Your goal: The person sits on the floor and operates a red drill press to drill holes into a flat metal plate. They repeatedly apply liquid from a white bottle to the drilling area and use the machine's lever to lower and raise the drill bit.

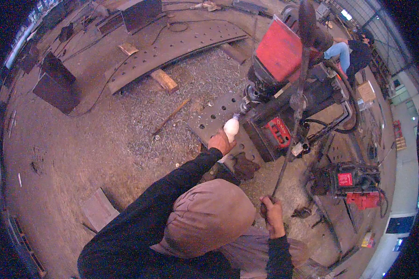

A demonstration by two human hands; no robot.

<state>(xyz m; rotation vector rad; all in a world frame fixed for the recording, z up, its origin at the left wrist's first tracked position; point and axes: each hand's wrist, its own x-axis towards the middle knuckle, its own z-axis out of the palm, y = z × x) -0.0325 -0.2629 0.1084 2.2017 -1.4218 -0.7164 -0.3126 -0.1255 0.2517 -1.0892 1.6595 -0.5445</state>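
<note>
A magnetic drill press (pixel 279 51) with a red housing stands on a steel plate (pixel 205 118) with several drilled holes. My left hand (pixel 222 142) is closed around a white squeeze bottle (pixel 231 127). Its narrow tip reaches close to the drill's bit (pixel 242 108), beside the plate's holes. Lower right, my right hand (pixel 273 215) is wrapped round the lower end of a long metal lever (pixel 291 156) that runs up to the drill. A dark crumpled rag (pixel 246 166) lies near the plate's front edge, below my left hand.
Metal shavings (pixel 172 118) and a thin stick (pixel 171 117) cover the floor to the left. Beyond lies a long drilled plate (pixel 177 46) on wood blocks (pixel 164 81). Another red-and-black machine (pixel 344 179) stands at right. A person (pixel 354 53) sits at the upper right.
</note>
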